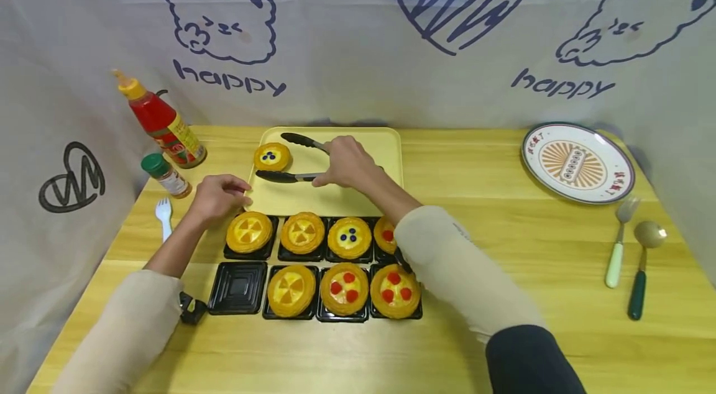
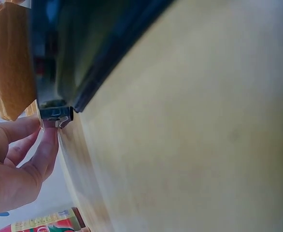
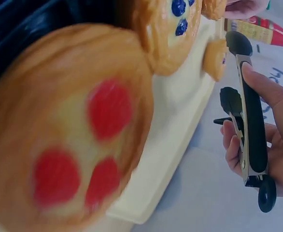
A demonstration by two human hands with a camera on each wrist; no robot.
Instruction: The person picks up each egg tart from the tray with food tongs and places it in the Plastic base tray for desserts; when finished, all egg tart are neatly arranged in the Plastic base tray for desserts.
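Note:
My right hand grips a pair of tongs with black tips and black-padded handles. The tongs are spread over the pale yellow tray. One tip is beyond and one in front of a blueberry tart, which lies at the tray's left end. My left hand pinches the tray's left rim between thumb and fingers; in the left wrist view a black container partly covers that spot. In front of the tray, two rows of black square containers hold tarts, among them a strawberry tart and another blueberry tart.
One black container at front left has no tart. A red sauce bottle, a green-capped spice jar and a small fork stand or lie at left. At right are a plate, a fork and a spoon.

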